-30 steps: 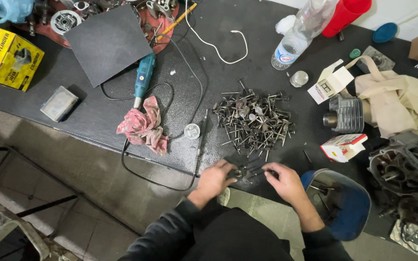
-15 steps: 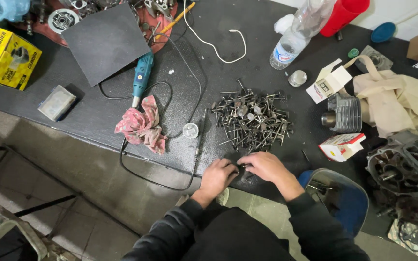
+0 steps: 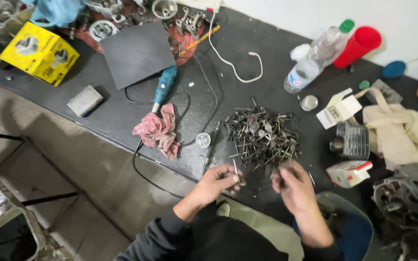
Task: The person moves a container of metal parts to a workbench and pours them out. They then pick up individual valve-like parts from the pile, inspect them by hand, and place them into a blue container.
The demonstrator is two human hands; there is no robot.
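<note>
At the near edge of the dark worktop (image 3: 122, 116), the left hand (image 3: 218, 181) pinches a single engine valve (image 3: 236, 168) by its thin stem, fingers curled shut around it so the stem stands up toward the camera, probably for a closer look. The right hand (image 3: 290, 182) is loosely curled just beside it; something small and dark seems to sit in its fingers, but I cannot tell what. Both hands hover just short of the heap of valves (image 3: 262, 135), which lies jumbled within easy reach. Left of the heap rest a small round cap (image 3: 203, 140), a red rag (image 3: 158, 129) and a blue-handled rotary tool (image 3: 163, 87) whose black cable loops off the edge. To the right stand a finned cylinder (image 3: 351, 140) and two small cartons (image 3: 347, 171); a plastic bottle (image 3: 315, 58) lies farther back. A yellow box (image 3: 39, 53) sits far left. Bare concrete floor (image 3: 73, 179) shows below the worktop, a pale wall behind it.
</note>
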